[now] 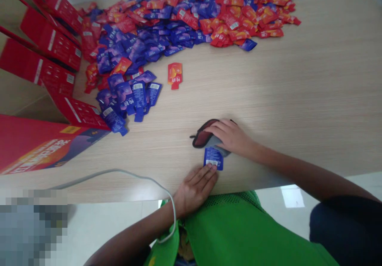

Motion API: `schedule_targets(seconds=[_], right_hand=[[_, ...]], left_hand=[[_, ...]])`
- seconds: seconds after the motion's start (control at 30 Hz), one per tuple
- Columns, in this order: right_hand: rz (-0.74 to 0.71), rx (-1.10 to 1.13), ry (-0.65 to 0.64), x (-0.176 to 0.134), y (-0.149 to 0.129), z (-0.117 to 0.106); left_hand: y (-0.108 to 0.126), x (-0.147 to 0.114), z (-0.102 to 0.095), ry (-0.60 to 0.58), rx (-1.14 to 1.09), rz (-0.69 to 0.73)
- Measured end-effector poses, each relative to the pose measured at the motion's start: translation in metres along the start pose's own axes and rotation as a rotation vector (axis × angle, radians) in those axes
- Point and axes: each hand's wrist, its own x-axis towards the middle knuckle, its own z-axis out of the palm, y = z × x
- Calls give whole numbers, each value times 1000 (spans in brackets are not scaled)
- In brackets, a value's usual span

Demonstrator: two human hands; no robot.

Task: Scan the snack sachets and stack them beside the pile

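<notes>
A green apron [227, 230] is seen nearest, at the edge of the table [298, 94], and a pale cable [128, 172] is run past the left forearm. With the lone blue packet [213, 155] taken as the clock's centre, the left hand [195, 185] is set at seven o'clock, its fingers held close together and their tips pressed on the packet's near end. The packet is laid flat, its far end met by a dark-edged cloth [203, 138] at twelve. The cloth is gripped from one o'clock by the right hand [232, 136], its fingers bent over it and slightly parted. Farther off, a single red packet [174, 73] is placed at eleven, red boxes [50, 45] are lined up towards ten, and a heap of red and blue packets [179, 19] is spread from ten to one
</notes>
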Motion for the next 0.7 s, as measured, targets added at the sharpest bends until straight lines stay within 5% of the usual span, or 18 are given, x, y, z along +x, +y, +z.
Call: schedule_targets(seconds=[0.13, 0.23, 0.43, 0.57, 0.7], right_hand=[[82, -45, 165, 19, 27, -30], [44, 52, 322, 3, 1, -41], [-182, 121, -27, -36, -55, -5], [-71, 56, 6, -12, -13, 7], [64, -47, 103, 19, 30, -17]], left_hand=[[0, 1, 0, 13, -4, -14], [0, -2, 4, 10, -22, -25], [0, -7, 6, -15, -45, -69], [-1, -2, -1, -11, -22, -4], [0, 2, -3, 1, 1, -8]])
